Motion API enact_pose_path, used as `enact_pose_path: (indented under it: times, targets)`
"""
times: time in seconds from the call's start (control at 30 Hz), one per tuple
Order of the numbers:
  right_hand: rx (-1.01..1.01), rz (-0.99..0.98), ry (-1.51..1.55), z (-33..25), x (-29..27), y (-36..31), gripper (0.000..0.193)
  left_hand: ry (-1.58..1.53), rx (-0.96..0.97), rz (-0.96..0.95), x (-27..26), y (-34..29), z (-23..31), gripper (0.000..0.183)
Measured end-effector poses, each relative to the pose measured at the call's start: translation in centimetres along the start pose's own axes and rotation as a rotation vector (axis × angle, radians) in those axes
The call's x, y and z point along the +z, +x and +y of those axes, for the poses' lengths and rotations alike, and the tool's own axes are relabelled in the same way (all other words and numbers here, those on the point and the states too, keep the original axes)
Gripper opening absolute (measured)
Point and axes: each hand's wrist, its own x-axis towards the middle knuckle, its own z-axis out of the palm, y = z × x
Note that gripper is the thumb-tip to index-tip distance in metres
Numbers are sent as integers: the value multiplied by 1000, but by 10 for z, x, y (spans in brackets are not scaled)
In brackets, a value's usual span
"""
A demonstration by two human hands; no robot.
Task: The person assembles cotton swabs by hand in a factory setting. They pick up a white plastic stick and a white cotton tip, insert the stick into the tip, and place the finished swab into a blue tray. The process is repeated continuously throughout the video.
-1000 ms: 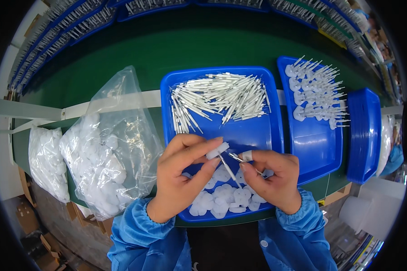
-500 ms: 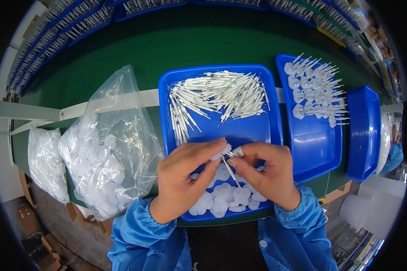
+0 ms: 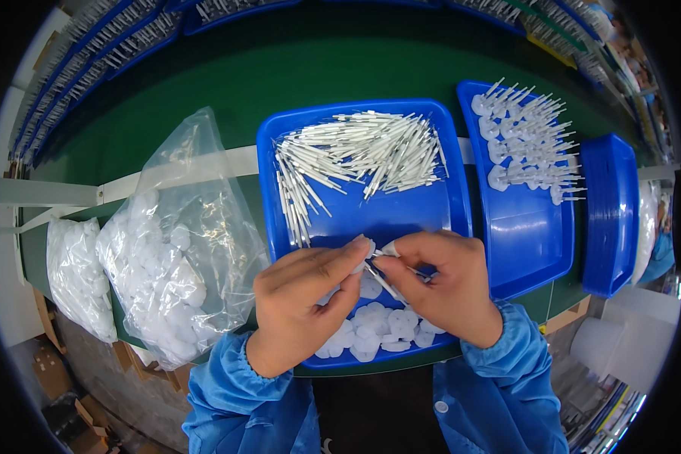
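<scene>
Over the near part of a blue tray, my hands meet almost fingertip to fingertip. My left hand is closed, pinching a small translucent white plastic piece mostly hidden by the fingers. My right hand pinches a thin white rod, its end at the plastic piece. Another white rod slants down below the fingertips; which fingers hold it is unclear. A white covering shows on a right fingertip. Under my hands lie loose white flower-shaped plastic pieces. A heap of white rods fills the tray's far part.
On the right, a second blue tray holds rows of plastic pieces with rods standing out. Beyond it are stacked blue trays. Clear bags of white pieces lie left. More filled trays line the green table's far side.
My right fingers have shifted slightly left, closer to the plastic piece. The slanting rod's upper end has moved left a little. The whole view has shifted slightly.
</scene>
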Motion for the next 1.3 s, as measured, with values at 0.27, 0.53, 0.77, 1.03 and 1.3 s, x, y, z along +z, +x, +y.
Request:
enact_pose_path:
  times: [0.27, 0.53, 0.77, 1.03, 1.3]
  targets:
    - [-326, 109, -452, -8, 6, 6, 15, 161, 63, 56, 4, -2, -2, 43]
    - [179, -20, 123, -7, 0, 8, 13, 76, 53, 52, 4, -3, 2, 45]
    - [127, 12, 140, -9, -3, 3, 14, -162, -117, 29, 1, 0, 3, 49]
    - [-98, 39, 209, 9, -11, -2, 33, -96, 20, -10, -2, 6, 0, 48]
    - [28, -69, 339, 8, -10, -4, 36, -136, 118, 30, 9, -1, -3, 50]
